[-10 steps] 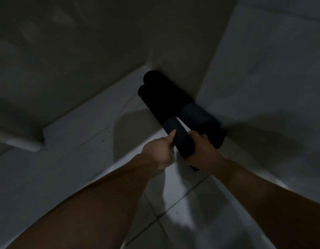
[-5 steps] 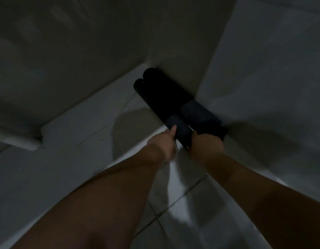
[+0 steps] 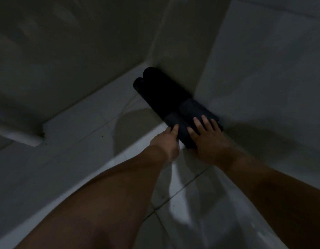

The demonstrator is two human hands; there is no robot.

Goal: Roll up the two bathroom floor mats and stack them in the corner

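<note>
Two dark rolled mats lie side by side in the corner on the pale tiled floor. The right roll (image 3: 175,94) rests against the wall, the left roll (image 3: 152,97) beside it. My left hand (image 3: 166,141) is curled at the near end of the left roll, its fingertips touching the roll's side. My right hand (image 3: 206,137) lies flat with fingers spread, pressing on the near ends of both rolls. The room is dim, so the rolls' seams are hard to make out.
Pale walls meet at the corner (image 3: 152,56) just behind the rolls. A low white ledge or step (image 3: 26,139) runs along the left. Grey floor tiles (image 3: 182,203) stretch toward me beneath my forearms.
My right hand has opened from a grip on the left roll's end to a flat palm across both rolls. The left roll has slid deeper along the wall toward the corner.
</note>
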